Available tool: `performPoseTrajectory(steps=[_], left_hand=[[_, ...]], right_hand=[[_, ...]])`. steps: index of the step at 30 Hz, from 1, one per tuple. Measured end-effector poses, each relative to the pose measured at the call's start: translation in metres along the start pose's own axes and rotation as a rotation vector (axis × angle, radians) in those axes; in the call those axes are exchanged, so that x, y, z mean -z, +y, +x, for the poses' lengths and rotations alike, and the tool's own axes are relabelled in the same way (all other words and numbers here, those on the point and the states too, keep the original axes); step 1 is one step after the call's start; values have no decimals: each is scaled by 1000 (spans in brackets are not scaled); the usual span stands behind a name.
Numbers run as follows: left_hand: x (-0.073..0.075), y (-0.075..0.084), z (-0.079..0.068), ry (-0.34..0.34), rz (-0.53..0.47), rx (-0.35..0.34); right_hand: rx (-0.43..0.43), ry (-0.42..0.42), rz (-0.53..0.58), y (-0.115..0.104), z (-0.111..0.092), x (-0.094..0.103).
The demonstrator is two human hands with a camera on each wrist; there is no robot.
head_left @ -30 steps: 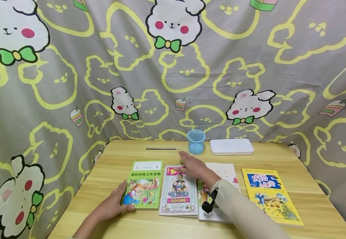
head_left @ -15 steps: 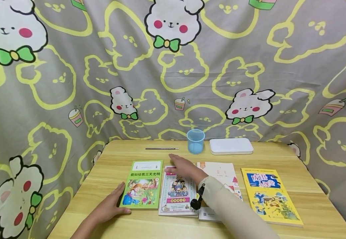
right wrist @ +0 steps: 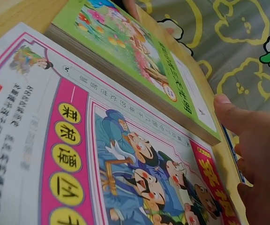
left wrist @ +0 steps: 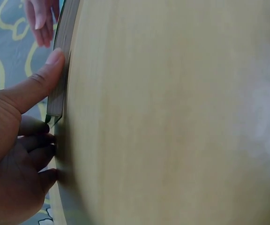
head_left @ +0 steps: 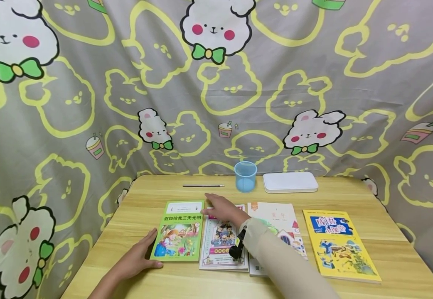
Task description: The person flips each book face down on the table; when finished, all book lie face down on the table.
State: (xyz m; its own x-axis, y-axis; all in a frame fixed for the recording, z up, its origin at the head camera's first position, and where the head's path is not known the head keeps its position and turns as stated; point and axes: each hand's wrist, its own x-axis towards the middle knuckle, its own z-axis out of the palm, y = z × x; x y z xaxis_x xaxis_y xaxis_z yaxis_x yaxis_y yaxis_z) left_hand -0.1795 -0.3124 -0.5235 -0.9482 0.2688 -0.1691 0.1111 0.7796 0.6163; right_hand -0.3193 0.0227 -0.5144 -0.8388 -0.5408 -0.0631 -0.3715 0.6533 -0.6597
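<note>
A green book lies at the left of a row of books. My left hand touches its lower left corner, with the thumb along the front edge and the fingers by the left side; the left wrist view shows the thumb against the page block. My right hand reaches over the top of a pink and white comic-style book, covering part of its title. In the right wrist view the right thumb is near the green book's top corner, with nothing held.
A white illustrated book, partly under the right sleeve, lies right of the pink one. Farther right is a yellow book. A pencil, blue cup and white case line the back of the table, before a patterned cloth.
My right hand has moved left across the pink and white book toward the green book's top corner, uncovering more of the white book. The left hand stays at the green book.
</note>
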Motion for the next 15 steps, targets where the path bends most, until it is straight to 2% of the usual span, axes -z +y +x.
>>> performPoseTrajectory(steps=[10,15], left_hand=[[-1,-2,1,13,-11,-9],[-2,-3,1,24,-19,-6]], right_hand=[[-22,5,65,5,9,-10],[-11,15,37,5,11,-15]])
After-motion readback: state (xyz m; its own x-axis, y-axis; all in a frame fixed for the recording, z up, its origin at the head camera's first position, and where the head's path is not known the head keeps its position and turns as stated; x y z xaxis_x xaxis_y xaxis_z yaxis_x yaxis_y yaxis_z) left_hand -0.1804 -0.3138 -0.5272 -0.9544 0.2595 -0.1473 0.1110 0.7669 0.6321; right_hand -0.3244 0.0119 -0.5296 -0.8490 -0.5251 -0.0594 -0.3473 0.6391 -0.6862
